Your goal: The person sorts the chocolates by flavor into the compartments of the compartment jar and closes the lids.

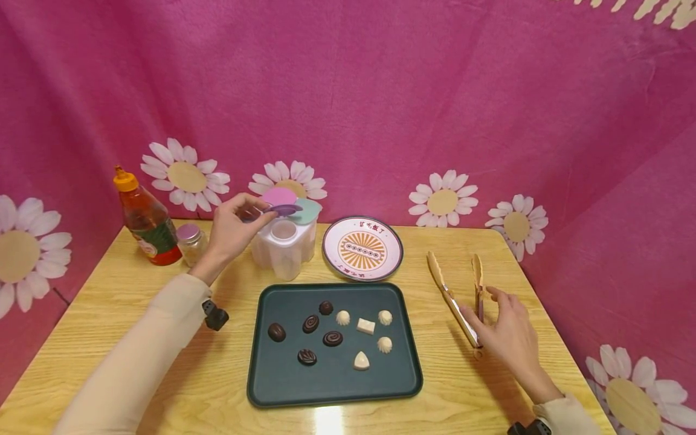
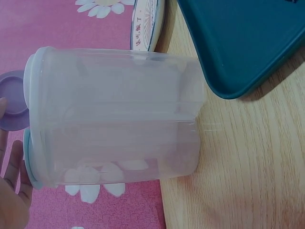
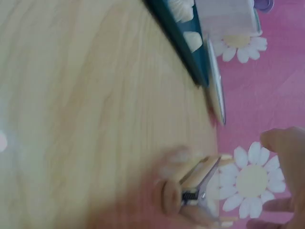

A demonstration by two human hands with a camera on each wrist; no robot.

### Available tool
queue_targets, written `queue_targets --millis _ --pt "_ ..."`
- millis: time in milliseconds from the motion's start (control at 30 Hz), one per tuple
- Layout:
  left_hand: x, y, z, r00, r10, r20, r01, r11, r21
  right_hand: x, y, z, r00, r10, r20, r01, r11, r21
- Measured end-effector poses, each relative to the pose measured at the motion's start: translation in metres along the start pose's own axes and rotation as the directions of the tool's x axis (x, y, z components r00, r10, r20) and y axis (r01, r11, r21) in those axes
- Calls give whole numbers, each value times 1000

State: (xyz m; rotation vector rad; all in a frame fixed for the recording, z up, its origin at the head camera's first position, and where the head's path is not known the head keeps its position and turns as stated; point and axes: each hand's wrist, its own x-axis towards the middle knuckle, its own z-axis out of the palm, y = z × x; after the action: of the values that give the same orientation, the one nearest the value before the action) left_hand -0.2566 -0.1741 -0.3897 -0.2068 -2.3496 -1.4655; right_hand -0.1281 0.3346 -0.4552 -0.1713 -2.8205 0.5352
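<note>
Toward the near right of the worktop [image 1: 462, 393], the person's right hand [image 1: 510, 329] is hovering over a pair of tongs [image 1: 452, 303], its fingers loosely bent and gripping nothing. The tongs are lying spread, tips pointing away; a steady pick-up probably calls for pressing both arms evenly, well back from the tips. Just left, a dark green tray [image 1: 283, 380] is holding five dark chocolates [image 1: 333, 338] and five white chocolates [image 1: 366, 326].

Beyond the tray, a cloudy plastic container [image 1: 286, 257] is standing upright. The left hand [image 1: 232, 226] is pinching its purple lid [image 1: 286, 209], raised behind a round opening [image 1: 284, 229]. Keeping that lid well back, with a light grip, should leave the opening free without tipping the container. A pink lid [image 1: 279, 196] and a green lid [image 1: 309, 211] are showing behind.

To the left, a small jar [image 1: 193, 246] is standing near a sauce bottle [image 1: 145, 223], whose green label is too small to read. Right of the container, a plate [image 1: 363, 249] is displaying Chinese characters, seemingly ending 吃饭了. Farthest back, a pink daisy-print cloth [image 1: 348, 109] is hanging.
</note>
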Motion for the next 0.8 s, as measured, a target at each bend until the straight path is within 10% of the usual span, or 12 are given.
queue_targets --millis 300,800 --pt "0 0 1 1000 17 -12 -17 1000 -2 0 20 4 978 115 173 -90 985 -148" --pt "-2 0 0 1000 15 -8 -15 1000 12 20 18 30 959 160 234 -117 975 -190"
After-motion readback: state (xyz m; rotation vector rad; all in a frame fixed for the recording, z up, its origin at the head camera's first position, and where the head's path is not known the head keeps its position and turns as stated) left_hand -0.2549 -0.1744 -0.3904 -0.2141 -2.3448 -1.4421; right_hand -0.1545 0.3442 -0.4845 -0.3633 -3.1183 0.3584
